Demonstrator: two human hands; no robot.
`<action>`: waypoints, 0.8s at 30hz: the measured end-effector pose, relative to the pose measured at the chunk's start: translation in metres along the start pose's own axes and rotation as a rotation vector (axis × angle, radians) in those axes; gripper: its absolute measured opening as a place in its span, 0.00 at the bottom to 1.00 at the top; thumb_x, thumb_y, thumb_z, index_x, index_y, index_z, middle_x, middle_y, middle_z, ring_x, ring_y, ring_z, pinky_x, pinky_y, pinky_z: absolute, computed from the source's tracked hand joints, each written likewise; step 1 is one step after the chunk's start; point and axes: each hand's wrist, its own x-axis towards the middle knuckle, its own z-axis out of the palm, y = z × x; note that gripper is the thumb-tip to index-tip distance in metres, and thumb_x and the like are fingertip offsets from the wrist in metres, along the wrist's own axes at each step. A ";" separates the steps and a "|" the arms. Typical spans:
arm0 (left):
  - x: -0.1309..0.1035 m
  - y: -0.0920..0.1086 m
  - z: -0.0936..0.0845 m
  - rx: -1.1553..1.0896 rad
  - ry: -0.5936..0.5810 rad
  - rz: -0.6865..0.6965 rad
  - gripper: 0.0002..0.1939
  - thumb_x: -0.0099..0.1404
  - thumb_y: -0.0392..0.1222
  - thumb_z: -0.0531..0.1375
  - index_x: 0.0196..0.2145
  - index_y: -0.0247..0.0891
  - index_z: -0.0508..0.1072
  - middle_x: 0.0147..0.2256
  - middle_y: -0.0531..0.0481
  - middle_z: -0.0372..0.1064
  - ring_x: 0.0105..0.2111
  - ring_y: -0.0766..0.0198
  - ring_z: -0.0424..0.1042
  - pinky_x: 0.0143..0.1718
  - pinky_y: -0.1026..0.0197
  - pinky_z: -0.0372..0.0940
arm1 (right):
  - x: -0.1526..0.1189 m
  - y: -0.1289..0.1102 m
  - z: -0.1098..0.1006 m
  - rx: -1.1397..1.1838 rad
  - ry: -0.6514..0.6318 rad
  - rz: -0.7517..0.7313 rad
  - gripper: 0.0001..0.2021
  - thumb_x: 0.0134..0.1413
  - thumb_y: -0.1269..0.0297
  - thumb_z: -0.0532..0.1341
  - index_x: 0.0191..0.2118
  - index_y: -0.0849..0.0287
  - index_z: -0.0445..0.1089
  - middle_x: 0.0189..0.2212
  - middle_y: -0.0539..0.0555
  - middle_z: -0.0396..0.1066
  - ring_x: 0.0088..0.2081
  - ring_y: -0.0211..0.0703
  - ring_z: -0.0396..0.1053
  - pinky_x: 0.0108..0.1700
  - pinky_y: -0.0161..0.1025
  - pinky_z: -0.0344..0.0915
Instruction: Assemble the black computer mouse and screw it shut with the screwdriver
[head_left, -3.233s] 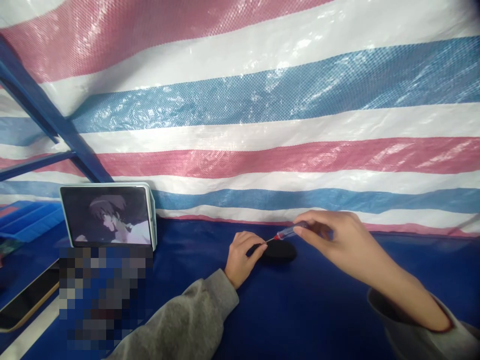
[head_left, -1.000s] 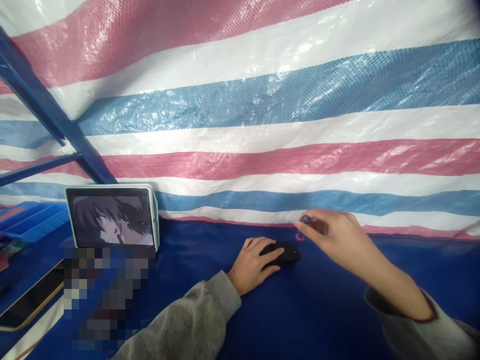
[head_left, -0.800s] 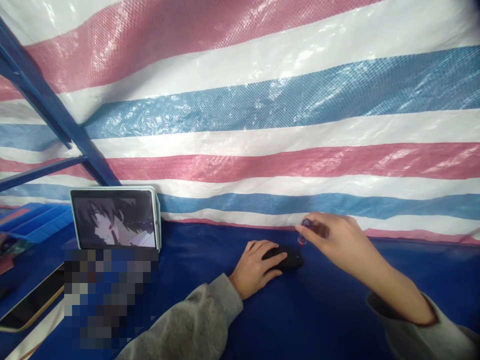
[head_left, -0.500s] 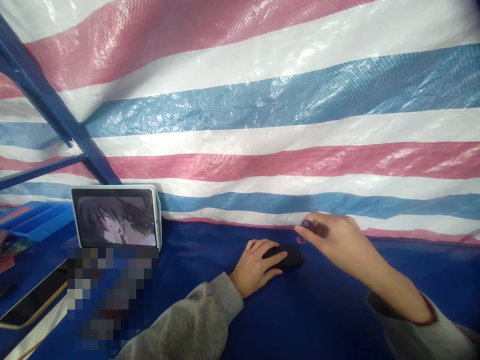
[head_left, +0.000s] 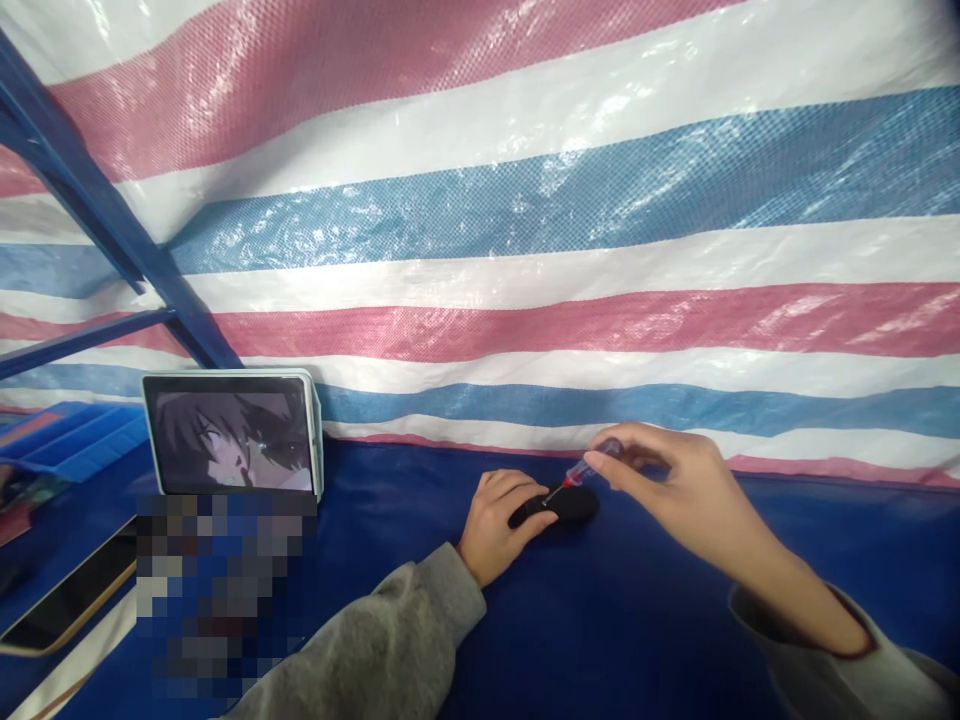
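Screwdriver (head_left: 596, 463) slanting, pinched in the right hand (head_left: 660, 465), tip at the black object (head_left: 576, 504). The left hand (head_left: 504, 522) grips that object's near end on the counter (head_left: 592, 620).

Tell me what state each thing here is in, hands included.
Left hand: gripping the black object.
Right hand: closed on the screwdriver.
Screwdriver: tilted, tip down at the black object.
Black object: lying down.
Tablet: propped up, screen on.
Phone: lying flat, screen dark.
Sheet: hanging, wrinkled.
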 end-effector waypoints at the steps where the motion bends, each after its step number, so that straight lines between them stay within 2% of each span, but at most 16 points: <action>1: 0.000 0.000 0.000 -0.009 0.015 0.002 0.11 0.67 0.47 0.61 0.43 0.40 0.75 0.40 0.47 0.75 0.44 0.57 0.71 0.48 0.54 0.61 | 0.000 -0.001 0.001 0.010 -0.006 0.000 0.12 0.57 0.52 0.59 0.32 0.55 0.72 0.28 0.50 0.75 0.31 0.41 0.72 0.35 0.37 0.68; 7: -0.001 -0.001 0.001 -0.044 0.094 0.009 0.06 0.68 0.42 0.60 0.37 0.39 0.76 0.35 0.49 0.76 0.39 0.60 0.72 0.44 0.56 0.60 | -0.001 -0.001 0.005 0.043 -0.001 -0.013 0.12 0.55 0.51 0.60 0.32 0.54 0.73 0.28 0.49 0.75 0.30 0.41 0.72 0.33 0.36 0.67; 11: -0.002 -0.003 0.003 -0.041 0.111 0.013 0.07 0.69 0.39 0.59 0.33 0.38 0.76 0.33 0.50 0.76 0.37 0.61 0.72 0.43 0.56 0.59 | -0.002 -0.001 0.004 0.039 0.026 -0.030 0.12 0.55 0.51 0.60 0.32 0.54 0.73 0.27 0.49 0.75 0.30 0.40 0.72 0.33 0.36 0.67; 24: -0.002 -0.002 0.003 -0.035 0.105 0.034 0.08 0.69 0.41 0.59 0.34 0.39 0.77 0.33 0.50 0.75 0.37 0.61 0.71 0.42 0.57 0.59 | 0.000 -0.004 0.006 0.010 0.010 -0.029 0.11 0.56 0.52 0.60 0.32 0.53 0.73 0.27 0.48 0.74 0.29 0.40 0.71 0.31 0.35 0.66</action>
